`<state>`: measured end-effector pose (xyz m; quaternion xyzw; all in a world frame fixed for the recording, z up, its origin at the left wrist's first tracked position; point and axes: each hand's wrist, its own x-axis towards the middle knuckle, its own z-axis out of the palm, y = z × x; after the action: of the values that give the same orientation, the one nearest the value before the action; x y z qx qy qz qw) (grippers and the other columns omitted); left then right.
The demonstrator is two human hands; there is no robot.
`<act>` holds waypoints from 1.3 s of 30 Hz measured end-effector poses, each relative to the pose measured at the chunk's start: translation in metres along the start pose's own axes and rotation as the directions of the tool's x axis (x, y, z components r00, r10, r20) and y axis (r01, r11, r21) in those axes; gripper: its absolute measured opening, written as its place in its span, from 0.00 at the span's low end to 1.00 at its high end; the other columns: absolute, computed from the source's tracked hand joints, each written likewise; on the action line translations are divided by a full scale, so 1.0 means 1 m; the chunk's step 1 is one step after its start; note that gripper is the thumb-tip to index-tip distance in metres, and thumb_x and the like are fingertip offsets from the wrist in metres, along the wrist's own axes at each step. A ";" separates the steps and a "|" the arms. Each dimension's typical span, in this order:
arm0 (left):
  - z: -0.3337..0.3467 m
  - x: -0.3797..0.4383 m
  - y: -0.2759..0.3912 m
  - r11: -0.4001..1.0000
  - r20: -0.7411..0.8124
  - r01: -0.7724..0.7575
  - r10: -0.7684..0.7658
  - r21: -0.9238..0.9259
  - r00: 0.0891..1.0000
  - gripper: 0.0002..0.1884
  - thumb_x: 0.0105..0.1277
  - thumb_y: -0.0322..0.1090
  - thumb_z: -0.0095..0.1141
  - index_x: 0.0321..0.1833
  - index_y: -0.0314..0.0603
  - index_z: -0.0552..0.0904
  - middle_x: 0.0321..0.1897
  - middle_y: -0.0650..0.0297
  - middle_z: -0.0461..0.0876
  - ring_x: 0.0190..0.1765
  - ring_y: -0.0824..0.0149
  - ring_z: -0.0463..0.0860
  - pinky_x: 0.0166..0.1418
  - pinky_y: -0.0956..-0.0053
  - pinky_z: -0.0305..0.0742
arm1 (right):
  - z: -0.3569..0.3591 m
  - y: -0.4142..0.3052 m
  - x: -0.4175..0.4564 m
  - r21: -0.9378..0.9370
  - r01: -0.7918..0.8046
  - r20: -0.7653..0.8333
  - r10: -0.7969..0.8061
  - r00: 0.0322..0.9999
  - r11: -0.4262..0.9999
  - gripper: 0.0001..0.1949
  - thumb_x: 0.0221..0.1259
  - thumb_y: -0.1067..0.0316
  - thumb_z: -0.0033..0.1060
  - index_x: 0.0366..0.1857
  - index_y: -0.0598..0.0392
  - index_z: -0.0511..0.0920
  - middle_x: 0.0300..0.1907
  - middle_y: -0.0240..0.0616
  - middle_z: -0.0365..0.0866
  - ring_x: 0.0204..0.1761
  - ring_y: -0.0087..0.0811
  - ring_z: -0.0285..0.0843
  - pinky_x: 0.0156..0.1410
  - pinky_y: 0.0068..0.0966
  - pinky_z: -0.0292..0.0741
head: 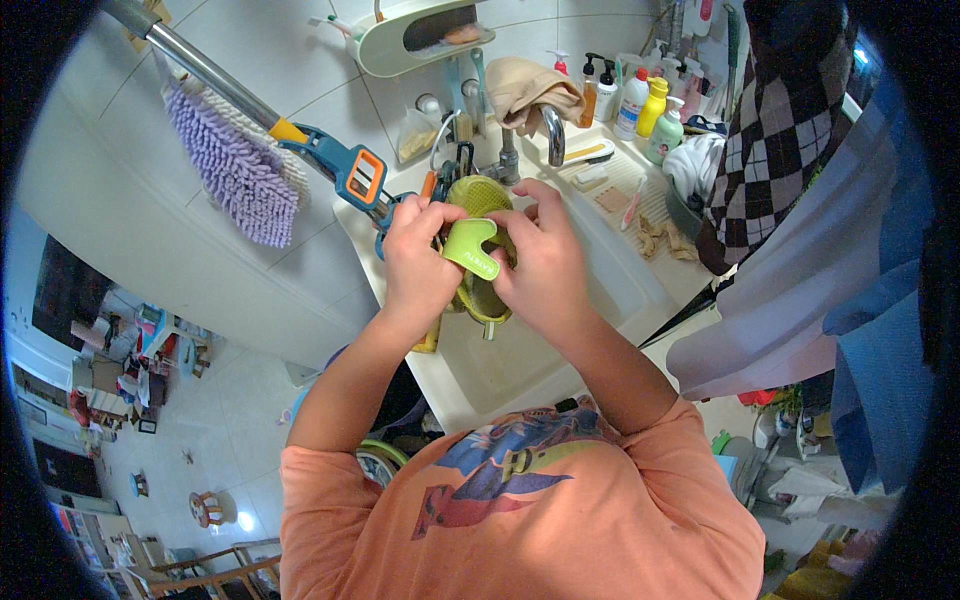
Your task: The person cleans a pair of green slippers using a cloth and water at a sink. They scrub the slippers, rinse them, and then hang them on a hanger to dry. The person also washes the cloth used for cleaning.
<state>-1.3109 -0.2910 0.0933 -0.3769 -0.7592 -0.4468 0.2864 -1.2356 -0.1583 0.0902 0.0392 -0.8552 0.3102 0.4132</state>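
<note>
A yellow-green shoe [480, 196] with a mesh upper is held between my two hands above a white sink basin [517, 367]. Across its opening lies a bright green strap [469, 244] that bears writing. My left hand [421, 251] grips the shoe and the strap's left edge with thumb and fingers. On the other side, my right hand [546, 251] has its thumb and a finger at the strap's right end, its other fingers curled by the shoe. The fingers partly cover the shoe's sides.
A chrome faucet [553, 135] with a beige cloth [529, 90] over it stands behind the shoe. Pump bottles, a white brush [589, 152] and a toothbrush [634, 202] sit on the ledge and washboard at right. A mop handle [225, 71] leans at left; clothes hang at right.
</note>
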 end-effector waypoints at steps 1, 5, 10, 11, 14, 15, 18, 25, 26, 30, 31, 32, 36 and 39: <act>0.001 0.001 0.000 1.000 -0.001 -0.009 0.009 -0.002 1.000 0.10 0.47 0.21 0.65 0.33 0.37 0.81 0.29 0.60 0.74 0.31 0.63 0.76 0.35 0.73 0.71 | 0.000 0.000 0.002 -0.029 0.049 -0.012 -0.049 0.999 0.998 0.16 0.40 0.75 0.67 0.38 0.58 0.80 0.45 0.46 0.74 0.45 0.46 0.77 0.48 0.39 0.76; 0.000 0.001 -0.001 0.999 0.036 0.021 -0.020 -0.037 0.999 0.10 0.47 0.22 0.66 0.33 0.37 0.82 0.28 0.60 0.75 0.32 0.62 0.76 0.35 0.73 0.71 | -0.008 0.000 0.010 -0.114 0.128 0.086 -0.118 0.989 0.985 0.12 0.42 0.74 0.67 0.34 0.59 0.78 0.39 0.46 0.76 0.46 0.46 0.77 0.48 0.40 0.76; 0.000 0.001 0.002 0.995 0.093 0.062 -0.054 -0.081 0.994 0.09 0.48 0.22 0.65 0.33 0.37 0.81 0.28 0.62 0.75 0.32 0.65 0.76 0.36 0.74 0.72 | -0.020 0.000 0.021 -0.087 0.161 0.199 -0.141 0.970 0.983 0.11 0.41 0.73 0.68 0.31 0.55 0.78 0.31 0.40 0.76 0.37 0.44 0.77 0.41 0.38 0.74; 0.000 0.001 0.004 0.991 0.115 0.083 -0.071 -0.103 0.991 0.10 0.48 0.22 0.65 0.34 0.37 0.81 0.29 0.62 0.75 0.33 0.66 0.76 0.37 0.74 0.72 | -0.023 -0.001 0.022 -0.055 0.156 0.222 -0.140 0.965 0.986 0.11 0.41 0.73 0.68 0.32 0.54 0.78 0.31 0.40 0.76 0.37 0.44 0.78 0.41 0.38 0.74; -0.001 0.003 0.006 0.976 0.190 0.151 -0.120 -0.156 0.974 0.13 0.48 0.23 0.66 0.38 0.37 0.80 0.33 0.63 0.74 0.35 0.69 0.75 0.41 0.76 0.73 | -0.029 0.002 0.026 0.041 0.088 0.303 -0.096 0.948 0.995 0.12 0.42 0.73 0.66 0.34 0.53 0.79 0.34 0.41 0.78 0.37 0.46 0.79 0.43 0.38 0.76; -0.002 0.003 0.006 0.971 0.222 0.175 -0.137 -0.164 0.965 0.15 0.48 0.25 0.67 0.40 0.38 0.79 0.34 0.63 0.74 0.36 0.70 0.75 0.42 0.76 0.73 | -0.030 0.004 0.027 0.074 0.057 0.333 -0.078 0.940 0.996 0.12 0.42 0.73 0.65 0.34 0.53 0.79 0.35 0.41 0.79 0.37 0.47 0.79 0.43 0.39 0.76; -0.006 0.004 0.005 0.942 0.305 0.255 -0.182 -0.220 0.935 0.21 0.46 0.29 0.70 0.44 0.41 0.77 0.37 0.65 0.72 0.38 0.71 0.74 0.46 0.77 0.72 | -0.029 0.013 0.031 0.037 0.046 0.313 -0.055 0.948 0.998 0.13 0.41 0.73 0.65 0.35 0.50 0.80 0.36 0.40 0.79 0.37 0.46 0.79 0.43 0.38 0.76; -0.024 0.002 0.001 0.853 0.329 0.344 -0.219 -0.393 0.919 0.21 0.50 0.29 0.69 0.47 0.41 0.76 0.37 0.68 0.70 0.38 0.74 0.71 0.46 0.79 0.70 | -0.019 0.049 0.036 -0.012 -0.262 0.138 0.262 0.955 0.965 0.11 0.39 0.75 0.65 0.30 0.51 0.76 0.33 0.39 0.76 0.37 0.45 0.79 0.41 0.38 0.74; -0.026 0.002 0.000 0.841 0.319 0.344 -0.219 -0.418 0.922 0.20 0.51 0.28 0.68 0.47 0.41 0.76 0.36 0.68 0.70 0.38 0.75 0.70 0.46 0.79 0.70 | -0.016 0.055 0.037 -0.020 -0.285 0.120 0.285 0.951 0.958 0.11 0.38 0.76 0.67 0.27 0.53 0.75 0.31 0.40 0.77 0.34 0.43 0.79 0.39 0.35 0.74; -0.034 0.002 0.001 0.800 0.266 0.311 -0.197 -0.512 0.944 0.13 0.56 0.22 0.63 0.43 0.38 0.76 0.35 0.70 0.71 0.38 0.77 0.70 0.46 0.81 0.69 | -0.009 0.076 0.031 0.151 -0.355 0.073 0.348 0.935 0.923 0.11 0.39 0.78 0.69 0.24 0.55 0.73 0.31 0.36 0.80 0.31 0.32 0.77 0.36 0.27 0.74; -0.037 0.003 0.001 0.790 0.253 0.308 -0.199 -0.530 0.947 0.12 0.56 0.22 0.62 0.42 0.38 0.76 0.35 0.70 0.71 0.38 0.77 0.70 0.46 0.82 0.69 | -0.007 0.080 0.029 0.174 -0.348 0.060 0.343 0.938 0.921 0.11 0.42 0.78 0.68 0.24 0.56 0.71 0.33 0.34 0.80 0.29 0.25 0.75 0.35 0.23 0.73; -0.040 0.002 0.002 0.783 0.236 0.308 -0.211 -0.540 0.949 0.09 0.58 0.20 0.60 0.40 0.37 0.77 0.34 0.70 0.72 0.38 0.78 0.70 0.45 0.82 0.69 | -0.005 0.085 0.026 0.220 -0.301 0.037 0.300 0.953 0.928 0.12 0.44 0.79 0.68 0.23 0.57 0.70 0.34 0.31 0.81 0.28 0.19 0.73 0.34 0.18 0.71; -0.054 0.005 0.002 0.755 0.195 0.293 -0.220 -0.586 0.956 0.05 0.61 0.21 0.58 0.37 0.36 0.76 0.34 0.70 0.73 0.37 0.79 0.70 0.43 0.83 0.68 | 0.001 0.101 0.023 0.208 -0.398 0.053 0.396 0.917 0.893 0.13 0.45 0.80 0.66 0.19 0.57 0.67 0.36 0.35 0.82 0.31 0.19 0.73 0.36 0.19 0.73; -0.060 0.007 0.000 0.700 0.229 0.329 -0.237 -0.633 0.944 0.05 0.62 0.22 0.57 0.36 0.37 0.76 0.33 0.70 0.73 0.36 0.80 0.69 0.41 0.84 0.66 | 0.001 0.108 0.021 0.185 -0.482 0.119 0.467 0.876 0.857 0.15 0.46 0.81 0.65 0.17 0.56 0.65 0.37 0.37 0.82 0.34 0.20 0.75 0.41 0.19 0.74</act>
<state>-1.3089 -0.3428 0.1252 -0.3608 -0.6162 -0.7000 0.0114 -1.2849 -0.0682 0.0509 -0.1188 -0.8149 0.4890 0.2877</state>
